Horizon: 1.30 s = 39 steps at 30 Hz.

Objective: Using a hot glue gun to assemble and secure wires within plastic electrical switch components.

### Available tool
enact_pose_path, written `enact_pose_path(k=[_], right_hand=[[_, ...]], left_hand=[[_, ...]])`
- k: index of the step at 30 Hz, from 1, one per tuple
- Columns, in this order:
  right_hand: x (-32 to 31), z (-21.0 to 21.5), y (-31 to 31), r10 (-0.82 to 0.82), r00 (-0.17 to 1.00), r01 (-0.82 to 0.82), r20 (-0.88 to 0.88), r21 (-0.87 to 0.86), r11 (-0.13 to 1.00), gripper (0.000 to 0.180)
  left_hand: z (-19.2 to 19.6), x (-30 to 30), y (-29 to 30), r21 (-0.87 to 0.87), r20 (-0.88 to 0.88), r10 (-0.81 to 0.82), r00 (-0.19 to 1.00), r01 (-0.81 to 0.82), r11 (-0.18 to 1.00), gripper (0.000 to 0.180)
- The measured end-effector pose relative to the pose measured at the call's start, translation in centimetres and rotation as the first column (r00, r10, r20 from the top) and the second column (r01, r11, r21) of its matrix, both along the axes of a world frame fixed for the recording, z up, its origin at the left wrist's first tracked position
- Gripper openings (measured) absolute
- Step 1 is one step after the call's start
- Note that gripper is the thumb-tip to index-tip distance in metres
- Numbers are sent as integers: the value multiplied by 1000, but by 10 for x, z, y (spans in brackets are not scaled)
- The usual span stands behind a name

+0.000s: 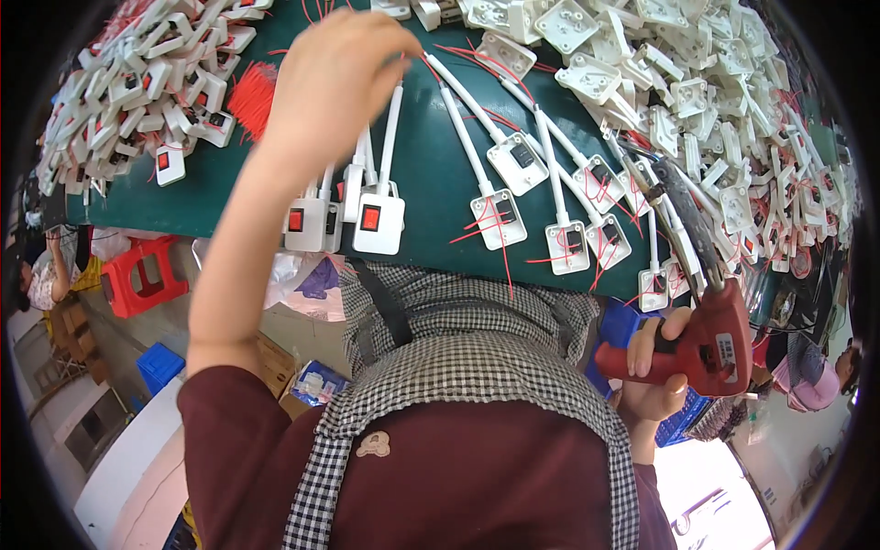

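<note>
My left hand (344, 78) reaches across the green table with its fingers bent downward at the upper ends of white tubes. Its fingertips are partly hidden, and I cannot make out what they hold. Below it are white switch housings with red rocker switches, one (376, 223) lying at the table's near edge. To the right lie several open white housings (498, 220) with black switch backs, red wires and white tubes. My right hand (655, 362) is wrapped round the handle of a red pistol-grip tool (715, 344), whose long metal front points over the table.
A heap of white switch pieces (137, 101) rises at the far left, beside a bundle of red wires (254, 96). Open white shells (697, 101) are piled at the right. A red stool (145, 275) and a blue bin (160, 368) stand on the floor. Other people sit at both sides.
</note>
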State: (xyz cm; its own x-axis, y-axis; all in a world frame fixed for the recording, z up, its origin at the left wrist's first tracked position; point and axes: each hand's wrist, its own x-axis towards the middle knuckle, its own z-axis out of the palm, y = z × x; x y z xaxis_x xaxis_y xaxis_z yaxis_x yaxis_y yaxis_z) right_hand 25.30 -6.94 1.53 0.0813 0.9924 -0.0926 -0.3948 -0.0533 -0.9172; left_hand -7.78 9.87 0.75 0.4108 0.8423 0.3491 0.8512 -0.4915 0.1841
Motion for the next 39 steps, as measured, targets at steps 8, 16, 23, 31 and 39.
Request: enact_pose_path(k=[8,16,23,31,39], right_hand=[[-5,4,-9,-51,998,48,-37,-76,996,67],[-3,10,6,91,822,-172,562,92,981,62],[-54,-33,77,-538,371,-453,757,653,607,63],[-80,-47,93,-440,184,-549,879,464,696,79],[-82,-46,99,-466,165,-592,869,465,658,75]], left_hand=[[-19,-17,62,-55,-418,-200,886,195,979,8],[-18,-16,66,-131,-235,-230,945,204,970,6],[-29,-17,80,-79,-339,-357,871,352,933,7],[-26,-22,77,-88,-263,-513,817,509,856,16],[-32,-16,67,-63,12,-495,869,495,867,29]])
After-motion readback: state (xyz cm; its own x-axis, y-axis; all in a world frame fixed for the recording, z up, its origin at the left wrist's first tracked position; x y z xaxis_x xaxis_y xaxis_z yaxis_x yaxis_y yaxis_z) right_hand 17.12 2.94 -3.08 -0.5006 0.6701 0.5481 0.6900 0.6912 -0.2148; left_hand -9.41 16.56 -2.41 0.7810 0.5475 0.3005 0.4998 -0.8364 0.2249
